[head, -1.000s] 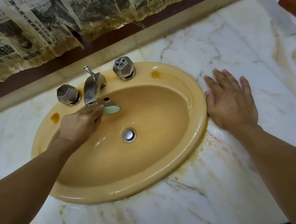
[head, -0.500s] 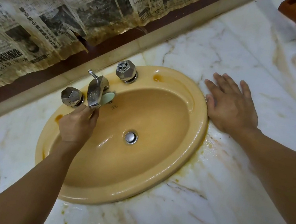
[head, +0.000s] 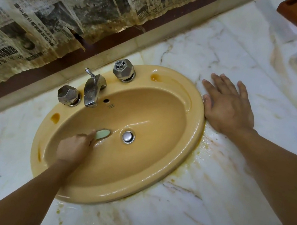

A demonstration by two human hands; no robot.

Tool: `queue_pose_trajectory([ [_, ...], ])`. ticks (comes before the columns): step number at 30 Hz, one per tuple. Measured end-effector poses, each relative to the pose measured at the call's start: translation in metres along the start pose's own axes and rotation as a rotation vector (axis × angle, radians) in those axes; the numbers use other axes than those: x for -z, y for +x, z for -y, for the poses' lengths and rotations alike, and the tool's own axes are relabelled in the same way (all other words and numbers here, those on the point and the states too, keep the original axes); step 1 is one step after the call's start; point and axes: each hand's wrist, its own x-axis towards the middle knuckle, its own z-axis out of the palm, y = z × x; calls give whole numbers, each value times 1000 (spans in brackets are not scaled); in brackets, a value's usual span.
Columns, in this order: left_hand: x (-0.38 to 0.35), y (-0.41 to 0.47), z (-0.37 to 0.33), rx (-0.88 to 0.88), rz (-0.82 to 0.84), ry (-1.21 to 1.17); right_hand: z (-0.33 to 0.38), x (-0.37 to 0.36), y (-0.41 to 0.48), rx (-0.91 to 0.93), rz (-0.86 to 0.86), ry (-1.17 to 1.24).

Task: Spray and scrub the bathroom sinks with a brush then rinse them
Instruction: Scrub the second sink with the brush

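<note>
Left hand grips the green brush down in the sink bowl, just left of the drain; right hand lies flat, relaxed, on the tabletop.

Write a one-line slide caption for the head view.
Left hand holds a green brush against the yellow sink beside the drain; right hand rests flat on the marble counter.
</note>
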Motion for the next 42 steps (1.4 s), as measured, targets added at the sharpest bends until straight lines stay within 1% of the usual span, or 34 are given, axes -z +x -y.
queue_pose_trajectory([
  [1,4,2,4,2,-4,39,0,0,0,2,1,-3],
  [2,11,5,10,12,-46,61,0,0,0,4,2,-4],
  [4,24,6,26,3,-194,81,0,0,0,5,-6,0],
  [5,29,2,35,1,-237,93,0,0,0,6,-10,2],
  [6,33,-3,41,-5,-217,123,0,0,0,6,-12,5],
  [7,34,-11,43,-8,-146,159,0,0,0,6,-15,8],
  [9,33,-31,33,-7,53,218,-1,0,-1,6,-18,12],
  [10,33,-40,26,-5,121,237,-1,-1,-1,8,-16,13],
  [12,38,-50,17,33,170,311,-1,-1,-1,10,-13,14],
  [14,48,-52,17,115,203,402,-1,-1,0,10,-11,12],
  [17,61,-57,20,225,259,317,-2,-1,0,7,0,15],
  [20,67,-66,7,201,446,131,-2,-1,0,15,22,11],
  [21,68,-67,2,192,463,106,-2,1,0,16,32,13],
  [24,65,-70,-2,216,406,19,-2,5,0,22,59,16],
  [26,60,-76,-4,266,381,-142,-3,7,-1,30,67,20],
  [29,58,-95,-24,353,208,-414,-1,11,-2,46,90,29],
  [32,61,-114,-50,362,48,-605,-1,16,-2,46,140,93],
  [34,70,-125,-69,374,-61,-764,2,26,1,16,168,206],
  [36,78,-132,-85,409,-169,-930,16,49,-2,-74,188,475],
  [37,84,-134,-94,414,-213,-997,28,61,-8,-117,167,616],
  [39,95,-136,-110,418,-282,-1101,63,85,-31,-128,134,779],
  [40,102,-135,-116,416,-304,-1141,82,94,-44,-101,169,817],
  [42,118,-133,-127,387,-343,-1199,123,101,-64,-67,329,891],
])
